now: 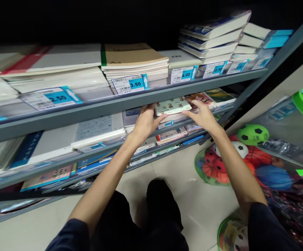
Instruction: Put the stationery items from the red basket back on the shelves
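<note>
Pale patterned spiral notebook point(172, 105) is gripped at both ends: left hand point(146, 122) and right hand point(201, 115) closed on it. It sits half on the shelf point(120, 104); next comes a level slide.

My arms, shelf-side view

Dark navy short sleeves at the bottom corners, bare forearms, ring on my right hand point(202, 116), black trousers bottom centre.

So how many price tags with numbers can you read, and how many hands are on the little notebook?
Readable price tags: 3 (2.50, 3.50, 4.00)
Hands on the patterned notebook: 2 (left hand, right hand)
Total: 5
</note>
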The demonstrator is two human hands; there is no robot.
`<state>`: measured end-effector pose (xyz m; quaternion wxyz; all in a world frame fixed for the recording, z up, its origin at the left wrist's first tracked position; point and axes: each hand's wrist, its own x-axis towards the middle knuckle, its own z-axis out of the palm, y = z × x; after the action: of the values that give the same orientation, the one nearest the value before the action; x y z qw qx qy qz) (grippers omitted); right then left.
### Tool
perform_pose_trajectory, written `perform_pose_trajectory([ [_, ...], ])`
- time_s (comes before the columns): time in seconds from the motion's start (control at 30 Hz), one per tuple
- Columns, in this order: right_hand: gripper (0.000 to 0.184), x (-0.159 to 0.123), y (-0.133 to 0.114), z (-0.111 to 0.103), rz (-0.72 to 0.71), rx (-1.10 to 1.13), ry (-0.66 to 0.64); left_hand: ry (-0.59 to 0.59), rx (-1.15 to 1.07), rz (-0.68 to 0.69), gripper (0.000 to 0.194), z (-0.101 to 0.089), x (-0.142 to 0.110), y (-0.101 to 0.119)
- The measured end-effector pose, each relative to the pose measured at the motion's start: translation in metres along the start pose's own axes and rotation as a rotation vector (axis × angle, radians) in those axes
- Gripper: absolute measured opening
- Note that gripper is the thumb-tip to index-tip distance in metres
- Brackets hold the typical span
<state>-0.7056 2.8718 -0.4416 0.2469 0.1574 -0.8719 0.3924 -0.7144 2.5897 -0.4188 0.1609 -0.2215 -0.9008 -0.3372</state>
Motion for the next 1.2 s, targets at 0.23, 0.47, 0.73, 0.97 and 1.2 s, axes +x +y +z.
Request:
perform_pose_trajectory([
  [0.23,0.041,-0.003,0.019,0.008,-0.137,-0.301,-0.013,0.056,0.083,0.02,0.051,0.021,-0.004,-0.02],
  [0.47,0.035,-0.001,0.022,0.012,-0.117,-0.334,-0.024,0.08,0.034,-0.041,0.048,0.022,0.0,-0.012],
  [0.73,0.033,-0.002,0.025,0.011,-0.118,-0.342,0.004,0.116,0.06,-0.012,0.042,0.027,0.0,-0.01],
  [0.97,0.034,-0.001,0.021,0.01,-0.113,-0.308,-0.019,0.103,0.085,-0.001,0.034,0.031,0.002,-0.013],
  [1.2,0.03,-0.031,-0.014,0.03,-0.165,-0.144,0.001,0.213,0.197,0.164,0.022,0.02,-0.048,-0.014],
])
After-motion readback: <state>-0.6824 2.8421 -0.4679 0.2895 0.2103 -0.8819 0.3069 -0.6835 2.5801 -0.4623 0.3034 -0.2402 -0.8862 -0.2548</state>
